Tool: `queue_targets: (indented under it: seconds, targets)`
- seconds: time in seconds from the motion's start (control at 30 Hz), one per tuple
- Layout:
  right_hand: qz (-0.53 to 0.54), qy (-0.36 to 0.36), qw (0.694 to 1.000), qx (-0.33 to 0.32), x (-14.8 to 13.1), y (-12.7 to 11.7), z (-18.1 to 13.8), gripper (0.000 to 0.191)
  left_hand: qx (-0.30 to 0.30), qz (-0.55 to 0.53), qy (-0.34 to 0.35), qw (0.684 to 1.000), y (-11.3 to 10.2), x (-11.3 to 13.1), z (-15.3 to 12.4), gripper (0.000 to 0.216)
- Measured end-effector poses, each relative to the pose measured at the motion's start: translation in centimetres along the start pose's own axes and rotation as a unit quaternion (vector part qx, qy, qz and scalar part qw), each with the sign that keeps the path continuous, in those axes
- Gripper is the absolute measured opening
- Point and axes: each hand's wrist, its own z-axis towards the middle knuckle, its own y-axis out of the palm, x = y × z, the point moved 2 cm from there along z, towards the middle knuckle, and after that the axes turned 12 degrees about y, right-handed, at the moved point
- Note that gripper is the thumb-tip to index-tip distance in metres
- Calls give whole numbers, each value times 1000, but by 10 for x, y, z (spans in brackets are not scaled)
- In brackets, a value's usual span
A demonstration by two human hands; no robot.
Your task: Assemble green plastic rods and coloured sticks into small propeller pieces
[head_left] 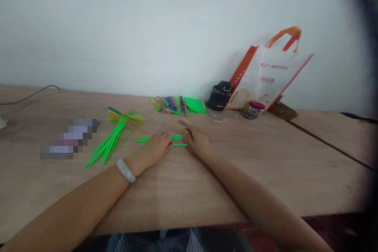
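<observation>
My left hand [156, 147] rests on the wooden table [265, 165] with fingers curled over a few green sticks [144, 139]. A pale bangle sits on that wrist. My right hand [197, 141] lies close beside it, fingers bent, touching green sticks and pink and yellow sticks [181, 123] just beyond it. A long bunch of green sticks [108, 143] lies to the left, with a small yellow and blue bundle [124, 116] at its far end. A mixed pile of coloured sticks [177, 105] sits by the wall.
A black jar [219, 96], a small red-lidded jar [253, 109] and a white and orange bag [265, 75] stand at the back right. A blurred-out object [69, 138] lies at the left. A cable [29, 94] runs along the far left. A second table [339, 134] adjoins at right.
</observation>
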Motion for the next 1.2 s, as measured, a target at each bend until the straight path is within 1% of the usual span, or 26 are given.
queue_targets:
  seconds: [0.07,0.13,0.27,0.43,0.63,0.73,0.83,1.07,1.2]
  targets:
    - [48,-24,999,0,0,0,-1,38,20,-13,-13,1000,-2,1,-1,17]
    - [96,-31,995,-10,0,2,-1,35,42,-25,-19,999,-5,1,-2,21]
    - [181,-4,982,-44,1,9,-1,26,51,-37,-29,998,-8,0,-4,32]
    - [263,11,961,-89,-5,13,-4,22,64,-40,-36,997,-8,-2,-5,31]
    - [281,6,953,-115,-19,8,-12,24,87,-24,-61,994,-11,0,-4,19]
    - [292,4,946,-138,-25,9,-15,25,105,-31,-50,993,-13,2,-3,19]
    - [319,22,933,-166,-27,11,-17,27,114,-33,-50,992,-13,3,-3,20]
    - [362,54,906,-213,-27,15,-18,30,98,-26,-72,992,-14,3,-3,20]
    - [367,61,901,-224,-29,15,-21,33,71,-9,-94,993,-13,3,-3,21]
